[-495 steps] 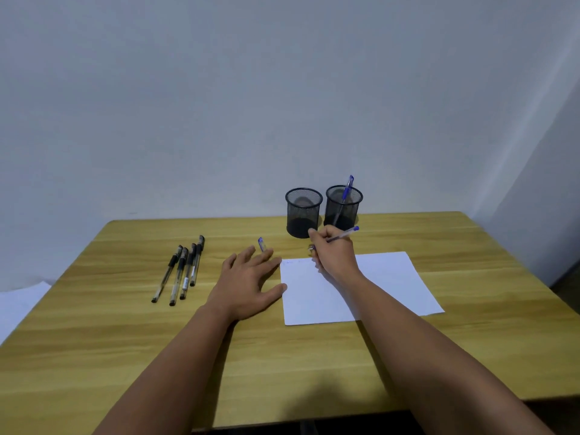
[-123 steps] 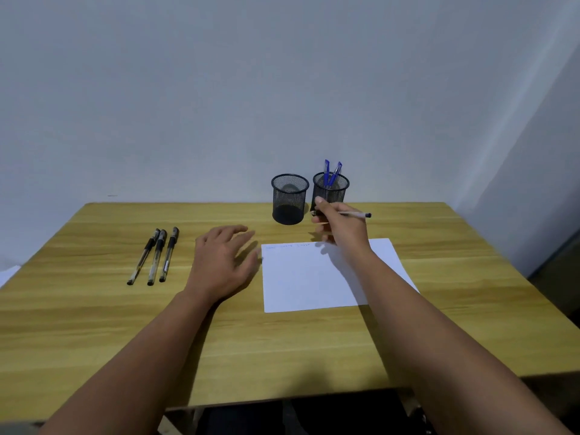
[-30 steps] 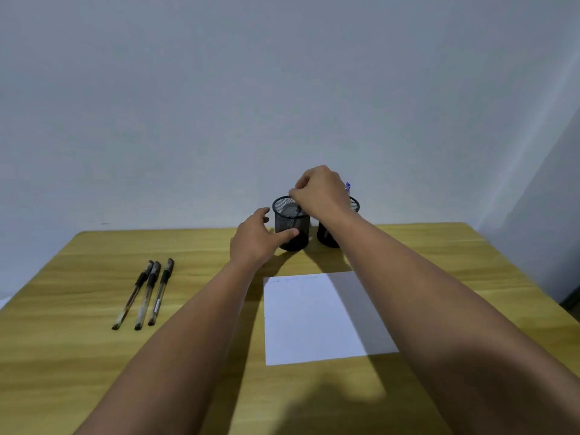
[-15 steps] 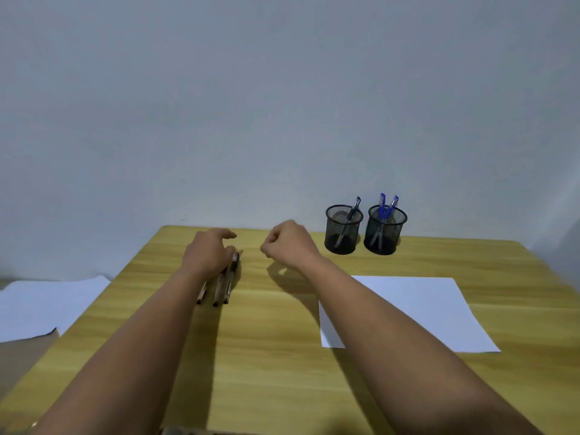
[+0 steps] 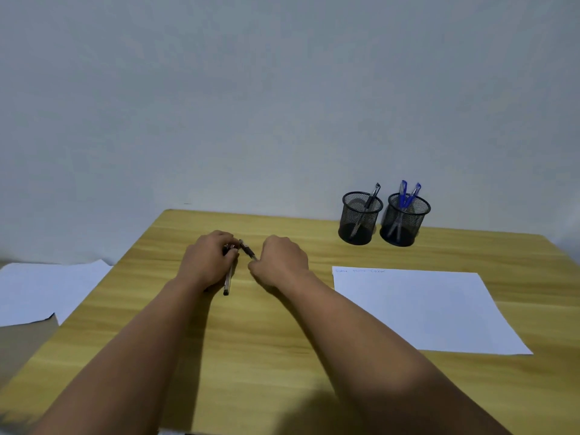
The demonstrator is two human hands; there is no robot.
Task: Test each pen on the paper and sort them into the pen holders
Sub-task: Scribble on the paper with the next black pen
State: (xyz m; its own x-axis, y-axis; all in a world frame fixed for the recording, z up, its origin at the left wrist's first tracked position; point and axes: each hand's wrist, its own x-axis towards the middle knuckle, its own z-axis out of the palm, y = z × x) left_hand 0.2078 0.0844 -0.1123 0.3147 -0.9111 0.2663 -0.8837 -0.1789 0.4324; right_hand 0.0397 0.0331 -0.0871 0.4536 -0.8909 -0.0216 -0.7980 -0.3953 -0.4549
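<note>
Item: my right hand [image 5: 282, 262] pinching a black pen [image 5: 248, 250], left hand [image 5: 208, 262] curled on the remaining pens [image 5: 227, 282]; risk: nudged pens rolling away.

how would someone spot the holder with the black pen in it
At the far edge of the wooden table, against the wall, stand two black mesh pen holders side by side. It is the left holder, with one black pen; the right holder has two blue pens.
</note>
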